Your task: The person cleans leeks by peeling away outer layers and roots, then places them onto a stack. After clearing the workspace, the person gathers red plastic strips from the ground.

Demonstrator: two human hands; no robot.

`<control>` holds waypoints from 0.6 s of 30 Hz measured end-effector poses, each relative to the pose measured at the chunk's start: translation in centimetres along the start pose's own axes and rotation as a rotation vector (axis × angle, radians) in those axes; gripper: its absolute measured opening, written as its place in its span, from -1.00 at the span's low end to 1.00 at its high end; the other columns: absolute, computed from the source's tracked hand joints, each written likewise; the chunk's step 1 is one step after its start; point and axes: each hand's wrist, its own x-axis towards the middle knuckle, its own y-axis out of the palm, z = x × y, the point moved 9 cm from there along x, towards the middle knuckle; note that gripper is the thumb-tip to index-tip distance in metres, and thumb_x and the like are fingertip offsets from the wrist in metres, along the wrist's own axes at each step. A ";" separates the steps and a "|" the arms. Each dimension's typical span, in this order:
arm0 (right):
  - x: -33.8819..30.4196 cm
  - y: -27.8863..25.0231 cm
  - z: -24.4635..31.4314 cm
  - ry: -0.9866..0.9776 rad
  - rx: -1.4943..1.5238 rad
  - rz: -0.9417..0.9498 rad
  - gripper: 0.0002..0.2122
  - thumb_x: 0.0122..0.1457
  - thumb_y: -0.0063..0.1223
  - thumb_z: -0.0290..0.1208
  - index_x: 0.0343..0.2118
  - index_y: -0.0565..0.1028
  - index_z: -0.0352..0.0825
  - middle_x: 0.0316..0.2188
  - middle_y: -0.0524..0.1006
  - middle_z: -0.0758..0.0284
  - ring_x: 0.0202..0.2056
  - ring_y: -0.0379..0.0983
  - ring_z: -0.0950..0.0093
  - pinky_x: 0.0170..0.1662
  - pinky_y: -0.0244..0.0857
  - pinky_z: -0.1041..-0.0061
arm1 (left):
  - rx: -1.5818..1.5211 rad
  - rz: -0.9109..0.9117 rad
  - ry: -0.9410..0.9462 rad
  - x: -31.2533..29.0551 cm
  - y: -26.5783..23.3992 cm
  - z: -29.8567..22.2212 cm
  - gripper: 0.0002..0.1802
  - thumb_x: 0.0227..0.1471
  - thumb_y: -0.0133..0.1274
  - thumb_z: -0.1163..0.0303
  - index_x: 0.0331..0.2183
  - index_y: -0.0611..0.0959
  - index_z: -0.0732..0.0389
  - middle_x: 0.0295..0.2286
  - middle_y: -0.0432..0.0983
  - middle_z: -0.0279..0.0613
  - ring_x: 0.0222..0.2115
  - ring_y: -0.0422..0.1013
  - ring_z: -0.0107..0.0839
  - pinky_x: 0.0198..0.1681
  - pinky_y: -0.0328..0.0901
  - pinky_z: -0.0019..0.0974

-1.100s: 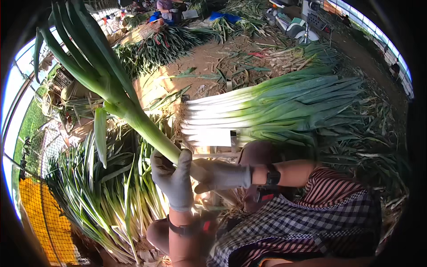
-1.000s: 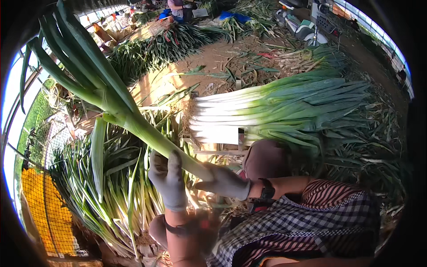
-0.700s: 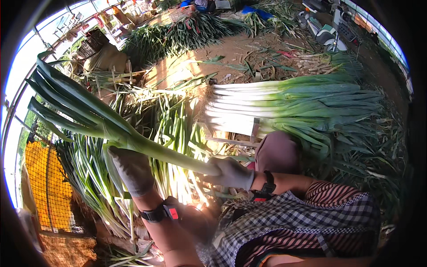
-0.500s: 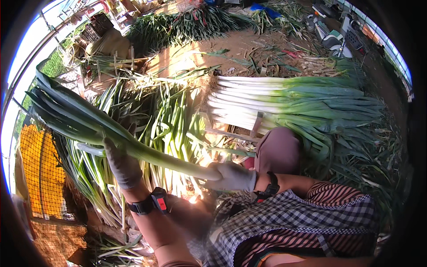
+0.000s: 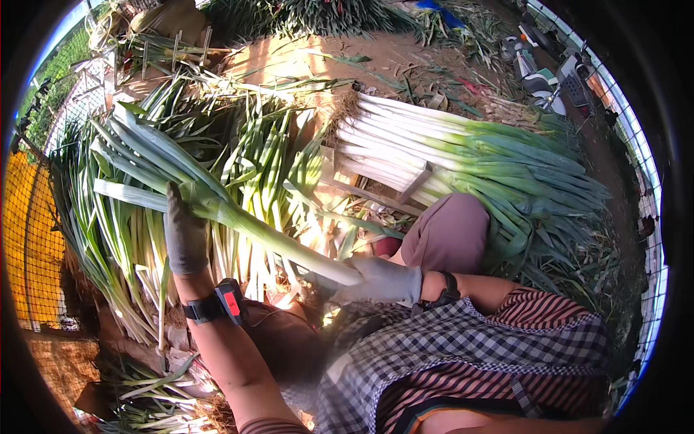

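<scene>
A long leek [image 5: 278, 244] lies slantwise in front of me, its white root end toward my right hand and its dark green leaves fanned out to the upper left. My right hand [image 5: 383, 281], in a grey glove, holds the white end. Also gloved, my left hand [image 5: 186, 239] grips it where the leaves spread, with some of its fingers hidden by the plant. A pale leaf [image 5: 130, 194] sticks out sideways by the left fingertips. Behind and below the held leek stand many loose leeks [image 5: 137, 267], leaves upward.
Cleaned leeks [image 5: 463, 145] lie in a row at the right, white ends leftward, beside a wooden frame [image 5: 416, 184]. My bent knee [image 5: 448, 231] is near them. Leafy heaps [image 5: 311, 18] lie at the back, yellow netting [image 5: 32, 239] hangs at left, and trimmings [image 5: 166, 405] lie at lower left.
The leek's leafy end has swung lower and toward the right, nearer the standing leeks. My left hand has shifted slightly left; the right fingers look straighter. The view has tilted downward.
</scene>
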 end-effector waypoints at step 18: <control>0.6 -1.7 2.9 -0.043 -0.404 -0.197 -0.55 0.04 0.19 -0.18 -0.13 0.38 -0.42 -0.51 0.54 0.18 -0.46 0.53 0.41 -0.34 0.39 0.41 | -0.945 -0.185 -0.396 -1.2 0.4 1.8 -0.43 0.20 -0.03 0.03 0.08 0.41 0.23 -0.06 0.48 -0.10 -0.10 0.45 -0.30 -0.01 0.35 -0.23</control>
